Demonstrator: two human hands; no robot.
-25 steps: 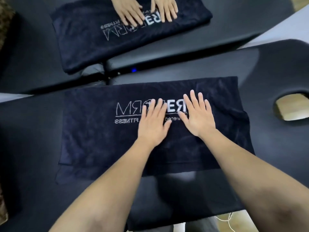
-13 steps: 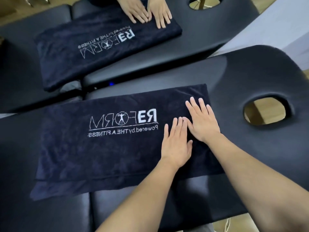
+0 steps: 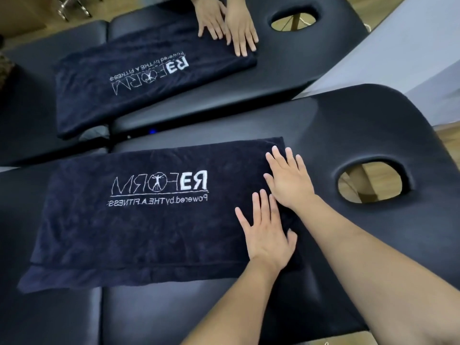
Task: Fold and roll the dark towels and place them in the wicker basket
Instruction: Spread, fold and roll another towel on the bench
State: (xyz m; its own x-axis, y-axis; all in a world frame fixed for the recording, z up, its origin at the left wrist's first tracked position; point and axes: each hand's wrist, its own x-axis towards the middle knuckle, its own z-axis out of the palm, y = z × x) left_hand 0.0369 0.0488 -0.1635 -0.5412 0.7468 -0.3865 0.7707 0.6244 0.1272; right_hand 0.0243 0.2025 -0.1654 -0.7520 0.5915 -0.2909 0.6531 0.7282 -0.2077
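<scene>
A dark navy towel [image 3: 139,227] with a white logo lies folded flat on the black padded massage table [image 3: 348,135] in front of me. My left hand [image 3: 266,232] rests flat on its right end, fingers spread. Just beyond it, my right hand [image 3: 288,180] presses flat on the towel's right edge, its fingers apart too. Neither hand grips anything. A second folded dark towel [image 3: 139,78] lies on the far table. No wicker basket is in view.
Another person's two hands [image 3: 229,26] lie flat on the far towel's right end. Each table has an oval face hole: mine [image 3: 371,183] at the right, the far one [image 3: 293,19] at the top. A gap separates the tables.
Both my hands slid rightward across the towel, from over the logo to its right end. The other person's hands likewise moved to the right end of their towel.
</scene>
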